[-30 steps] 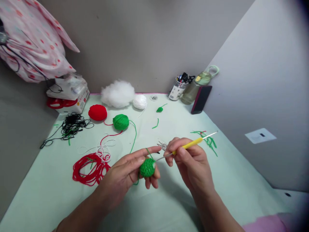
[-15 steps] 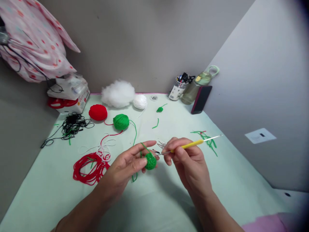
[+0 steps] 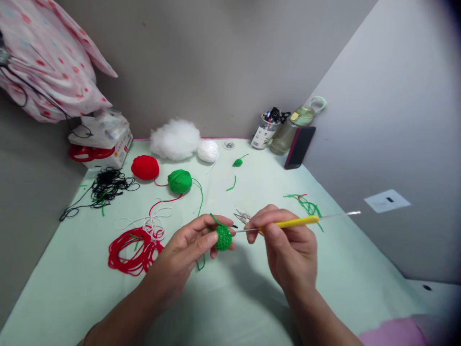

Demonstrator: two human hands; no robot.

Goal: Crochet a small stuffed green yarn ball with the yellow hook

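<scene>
Between the thumb and fingers of my left hand [image 3: 194, 242] is a small round green crochet piece [image 3: 223, 238]. Green yarn loops over the left index finger and leads back to the green yarn ball [image 3: 180, 181]. My right hand [image 3: 288, 240] grips a crochet hook [image 3: 297, 222] with a yellow handle and metal at both ends. The hook's left end meets the right edge of the crochet piece; whether its tip is inside a stitch is hidden. Small scissors [image 3: 243, 217] lie on the table just behind the right fingers.
Red yarn [image 3: 135, 252] lies coiled at left, with tangled black cord [image 3: 111, 185] behind. A red yarn ball [image 3: 145, 167], white stuffing [image 3: 175, 139] and a white yarn ball [image 3: 208, 151] line the back. A phone [image 3: 300, 148] leans on a bottle [image 3: 284, 137]; green scraps [image 3: 309, 206] lie right.
My right hand and the hook have shifted slightly right, with the hook now closer to level. The left index finger has bent down toward the crochet piece.
</scene>
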